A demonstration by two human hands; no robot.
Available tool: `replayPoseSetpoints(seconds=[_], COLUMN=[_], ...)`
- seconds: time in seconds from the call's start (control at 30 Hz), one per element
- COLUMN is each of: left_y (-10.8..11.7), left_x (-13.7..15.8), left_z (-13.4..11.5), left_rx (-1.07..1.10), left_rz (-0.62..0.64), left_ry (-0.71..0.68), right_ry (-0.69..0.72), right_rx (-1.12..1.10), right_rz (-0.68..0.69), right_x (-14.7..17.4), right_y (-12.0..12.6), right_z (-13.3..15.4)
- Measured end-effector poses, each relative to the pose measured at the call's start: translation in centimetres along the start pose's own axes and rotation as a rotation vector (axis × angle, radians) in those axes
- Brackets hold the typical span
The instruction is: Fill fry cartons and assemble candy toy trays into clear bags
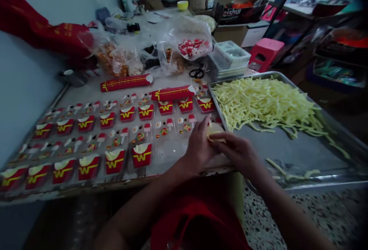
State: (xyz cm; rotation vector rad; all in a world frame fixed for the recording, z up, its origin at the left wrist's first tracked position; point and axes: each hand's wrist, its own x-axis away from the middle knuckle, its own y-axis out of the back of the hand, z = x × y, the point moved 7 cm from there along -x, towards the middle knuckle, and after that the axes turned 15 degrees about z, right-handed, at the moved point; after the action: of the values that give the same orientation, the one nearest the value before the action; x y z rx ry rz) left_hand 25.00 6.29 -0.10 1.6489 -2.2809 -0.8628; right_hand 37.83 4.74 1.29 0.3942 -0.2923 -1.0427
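Near the table's front edge my left hand (199,146) is closed around a small fries carton (214,128), mostly hidden, with its pale inside showing. My right hand (237,151) meets it from the right, its fingers pinching pale yellow fry-shaped strips (217,140) at the carton. To the right, a metal tray (253,150) holds a big heap of such strips (264,102). On the left, red cartons with a yellow W (141,155) lie in clear plastic trays in rows. Small toy-like food pieces (163,131) sit in the trays too.
Two long stacks of nested red cartons (126,83) (174,92) lie behind the rows. Further back are plastic bags of small pieces (194,46), black scissors (197,73) and clear plastic containers (230,56). A pink stool (266,52) stands beyond the tray.
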Motion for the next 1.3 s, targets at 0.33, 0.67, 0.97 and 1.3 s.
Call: replayPoseSetpoints(seconds=[0.33,0.67,0.97,1.3], left_y=[10.7,9.8,12.4,12.6], left_x=[12.6,11.5,8.3,-19.7], left_z=[9.0,11.6,9.0,12.6], left_rx=[-0.507,-0.647,-0.722,-0.783], left_rz=[0.152,0.373,0.339,0.313], left_ry=[0.301,0.189,0.072,0.102], right_ry=[0.056,0.181,0.058,-0.377], right_rx=[0.360,1.011,0.405,0.533], right_rz=[0.637,0.597,0.143,-0.043], right_x=[-11.0,-9.7,-13.7,-27.7], right_y=[-12.2,-15.8,-5.0,4.3], right_z=[2.3,2.8,1.7,-2.7])
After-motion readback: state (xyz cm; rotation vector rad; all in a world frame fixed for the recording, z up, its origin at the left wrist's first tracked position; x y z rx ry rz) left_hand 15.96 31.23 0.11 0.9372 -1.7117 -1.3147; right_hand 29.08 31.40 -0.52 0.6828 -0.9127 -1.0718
